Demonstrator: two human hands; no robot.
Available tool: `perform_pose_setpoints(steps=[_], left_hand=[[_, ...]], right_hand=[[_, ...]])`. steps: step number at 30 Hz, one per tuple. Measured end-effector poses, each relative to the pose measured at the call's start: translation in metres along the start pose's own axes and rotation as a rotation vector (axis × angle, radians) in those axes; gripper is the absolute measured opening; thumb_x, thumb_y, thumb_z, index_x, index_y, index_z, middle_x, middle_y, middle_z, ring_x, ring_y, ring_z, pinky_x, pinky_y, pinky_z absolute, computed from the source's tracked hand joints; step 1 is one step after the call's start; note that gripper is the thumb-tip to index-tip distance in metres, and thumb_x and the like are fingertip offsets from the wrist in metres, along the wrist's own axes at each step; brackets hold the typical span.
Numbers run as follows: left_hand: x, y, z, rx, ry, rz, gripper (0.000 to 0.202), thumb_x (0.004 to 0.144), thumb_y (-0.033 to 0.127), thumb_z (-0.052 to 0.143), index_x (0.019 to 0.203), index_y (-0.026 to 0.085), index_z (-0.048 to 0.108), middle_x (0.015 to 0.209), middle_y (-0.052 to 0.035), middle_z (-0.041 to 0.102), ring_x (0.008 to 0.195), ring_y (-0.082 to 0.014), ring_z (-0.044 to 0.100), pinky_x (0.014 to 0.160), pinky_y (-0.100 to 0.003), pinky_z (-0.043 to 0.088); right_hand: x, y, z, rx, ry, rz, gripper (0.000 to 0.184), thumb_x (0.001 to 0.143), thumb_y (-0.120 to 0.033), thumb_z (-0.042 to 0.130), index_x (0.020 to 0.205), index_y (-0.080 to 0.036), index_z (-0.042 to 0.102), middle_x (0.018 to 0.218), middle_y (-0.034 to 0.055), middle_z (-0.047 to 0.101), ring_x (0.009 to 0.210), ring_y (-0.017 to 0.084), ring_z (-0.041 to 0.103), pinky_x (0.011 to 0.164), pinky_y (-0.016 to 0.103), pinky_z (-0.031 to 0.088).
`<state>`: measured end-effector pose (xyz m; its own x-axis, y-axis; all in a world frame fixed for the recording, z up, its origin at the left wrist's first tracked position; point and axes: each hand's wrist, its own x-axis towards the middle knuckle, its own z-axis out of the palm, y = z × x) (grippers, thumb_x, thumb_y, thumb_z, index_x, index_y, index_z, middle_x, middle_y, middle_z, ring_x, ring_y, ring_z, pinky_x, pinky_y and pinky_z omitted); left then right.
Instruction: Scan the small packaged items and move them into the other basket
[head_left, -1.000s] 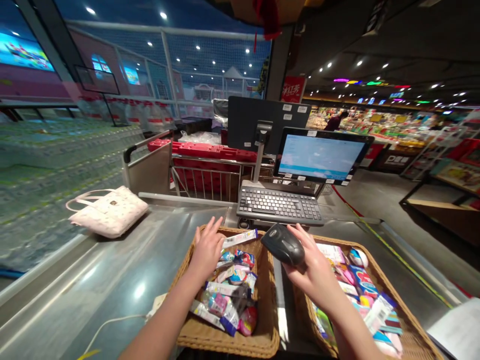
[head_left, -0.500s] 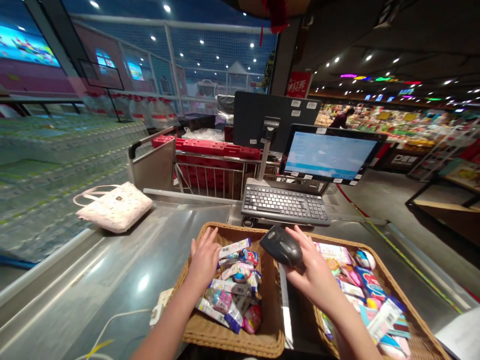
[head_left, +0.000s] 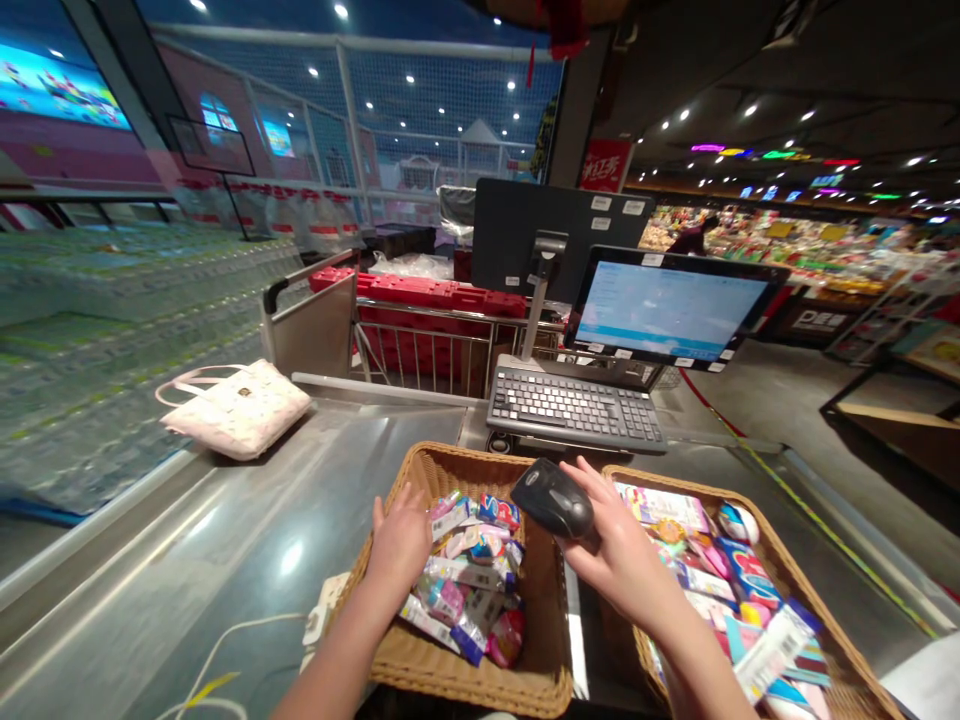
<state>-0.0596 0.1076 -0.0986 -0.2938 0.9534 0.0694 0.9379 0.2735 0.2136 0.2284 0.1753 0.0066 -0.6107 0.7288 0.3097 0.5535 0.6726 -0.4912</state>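
My right hand point(head_left: 611, 540) is wrapped round a black handheld barcode scanner point(head_left: 553, 498), its head pointing left over the right side of a wicker basket point(head_left: 555, 600). In that basket lies a heap of small packaged sweets point(head_left: 469, 575), among them white-and-blue sticks and pink pieces. My left hand point(head_left: 401, 540) hovers at the basket's left side, fingers apart and holding nothing; a white stick packet point(head_left: 450, 520) lies just beside it. A second wicker basket point(head_left: 859, 655), on the right, holds more packaged sweets point(head_left: 742, 580), partly behind my right forearm.
Behind the baskets stand a keyboard point(head_left: 577, 408), a lit screen point(head_left: 671, 308) and a dark monitor back point(head_left: 555, 235). A pale handbag point(head_left: 240, 410) rests on the metal counter point(head_left: 337, 440). A white cable point(head_left: 247, 625) runs at the lower left. Beyond is a shopping cart point(head_left: 427, 345).
My left hand has drawn slightly left and down, away from the white stick packet, which now lies lower on the heap. The scanner has shifted slightly left and down with my right hand.
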Motion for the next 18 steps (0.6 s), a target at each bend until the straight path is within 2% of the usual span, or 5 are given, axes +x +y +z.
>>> perform_pose_setpoints(steps=[5,8,13,18], left_hand=[[-0.003,-0.001,0.001,0.104,-0.127,0.042,0.039,0.087,0.018,0.039,0.102,0.024,0.074,0.120,-0.0138,0.070,0.134,-0.0345,0.046,0.112,-0.067,0.019],[-0.006,0.002,0.000,0.144,-0.148,0.058,0.039,0.084,0.017,0.043,0.108,0.025,0.073,0.119,-0.0135,0.070,0.134,-0.0356,0.046,0.112,-0.066,0.019],[-0.005,0.013,-0.008,0.131,-0.036,0.052,0.035,0.085,0.024,0.051,0.114,0.023,0.070,0.144,-0.0168,0.051,0.142,-0.0372,0.034,0.111,-0.068,0.019],[0.004,0.043,-0.023,0.023,0.078,0.189,0.031,0.089,0.028,0.051,0.114,0.023,0.068,0.150,-0.0141,0.043,0.143,-0.0348,0.032,0.111,-0.069,0.021]], right_hand=[[0.001,-0.005,0.009,0.047,-0.102,0.002,0.053,0.074,-0.016,0.056,0.127,-0.021,0.059,0.148,0.0111,0.047,0.147,0.034,0.026,0.116,0.067,0.018],[0.000,-0.007,0.013,0.087,-0.129,0.004,0.055,0.074,-0.015,0.056,0.128,-0.022,0.058,0.148,0.0103,0.047,0.147,0.034,0.026,0.116,0.067,0.015],[-0.001,-0.004,0.017,0.139,-0.121,0.000,0.060,0.073,-0.015,0.057,0.133,-0.024,0.055,0.148,0.0091,0.047,0.146,0.032,0.027,0.117,0.066,0.015],[-0.010,0.001,0.004,0.188,-0.012,0.009,0.070,0.070,-0.012,0.058,0.139,-0.024,0.048,0.146,0.0092,0.050,0.145,0.032,0.031,0.117,0.064,0.019]])
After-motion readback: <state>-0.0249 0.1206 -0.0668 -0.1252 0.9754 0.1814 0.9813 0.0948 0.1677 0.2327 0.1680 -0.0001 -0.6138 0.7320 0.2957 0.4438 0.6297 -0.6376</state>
